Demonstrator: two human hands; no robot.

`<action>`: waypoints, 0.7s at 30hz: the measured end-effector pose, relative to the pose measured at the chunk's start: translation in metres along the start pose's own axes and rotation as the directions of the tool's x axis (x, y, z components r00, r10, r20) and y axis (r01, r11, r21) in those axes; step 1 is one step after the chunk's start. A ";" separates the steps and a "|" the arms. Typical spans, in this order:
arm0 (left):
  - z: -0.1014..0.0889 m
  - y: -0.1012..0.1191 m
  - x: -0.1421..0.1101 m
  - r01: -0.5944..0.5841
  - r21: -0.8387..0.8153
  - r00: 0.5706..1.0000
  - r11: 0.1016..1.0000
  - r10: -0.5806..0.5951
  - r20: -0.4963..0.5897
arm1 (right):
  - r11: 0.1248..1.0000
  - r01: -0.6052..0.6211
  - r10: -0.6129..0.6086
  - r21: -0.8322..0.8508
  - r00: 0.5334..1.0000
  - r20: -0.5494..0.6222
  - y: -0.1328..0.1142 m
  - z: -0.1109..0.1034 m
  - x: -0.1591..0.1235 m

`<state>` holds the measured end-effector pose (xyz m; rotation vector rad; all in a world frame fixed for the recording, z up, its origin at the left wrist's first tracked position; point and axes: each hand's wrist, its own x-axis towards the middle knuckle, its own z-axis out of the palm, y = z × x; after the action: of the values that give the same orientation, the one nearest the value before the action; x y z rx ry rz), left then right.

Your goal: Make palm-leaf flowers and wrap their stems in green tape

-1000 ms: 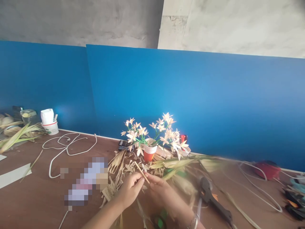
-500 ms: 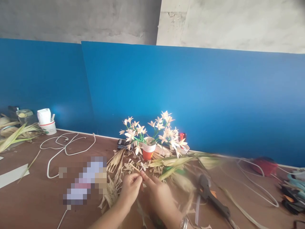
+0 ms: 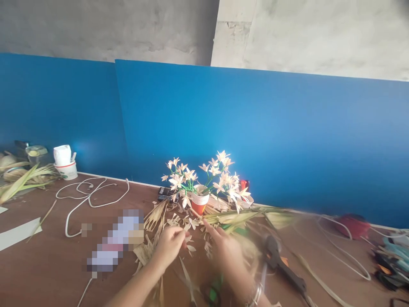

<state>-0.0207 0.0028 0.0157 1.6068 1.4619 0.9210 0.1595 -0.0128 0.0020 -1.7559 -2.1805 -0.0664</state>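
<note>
My left hand is closed, with thumb and fingers pinched together. Pale petal-like pieces show right beside its fingertips; whether they are held or lie on the table I cannot tell. A thin tan stick points up and left from the fingers of my right hand, which is closed on it and partly blurred. Just beyond the hands stands a stack of red and white paper cups, holding pale husk flowers on green stems. Cut husk pieces lie around it.
A black glue gun lies to the right of my right hand. Scissors rest near the front. A white cable loops at the left, behind a blurred-out object. A blue panel stands behind the table.
My hands, together before, have moved apart. The right hand has shifted right with the stick, which now stands clear of the left hand. The petal pieces and scissors show more plainly.
</note>
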 end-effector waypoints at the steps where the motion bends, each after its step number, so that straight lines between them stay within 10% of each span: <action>1: -0.005 -0.003 0.004 -0.057 0.091 0.998 0.994 0.058 -0.007 | 0.999 0.021 -0.021 0.025 1.000 0.006 0.002 -0.003 0.002; 6: -0.018 -0.019 0.015 -0.168 0.381 0.981 0.909 0.193 -0.029 | 0.990 -0.132 0.127 0.049 0.988 0.094 0.003 -0.020 0.007; 21: -0.014 -0.032 0.012 -0.283 0.372 0.956 0.884 0.290 0.038 | 0.937 -0.325 0.349 -0.130 0.896 0.276 0.014 -0.046 0.003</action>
<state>-0.0465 0.0175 -0.0065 2.1474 1.5032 0.8512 0.1827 -0.0182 0.0434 -2.2950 -2.0462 0.2086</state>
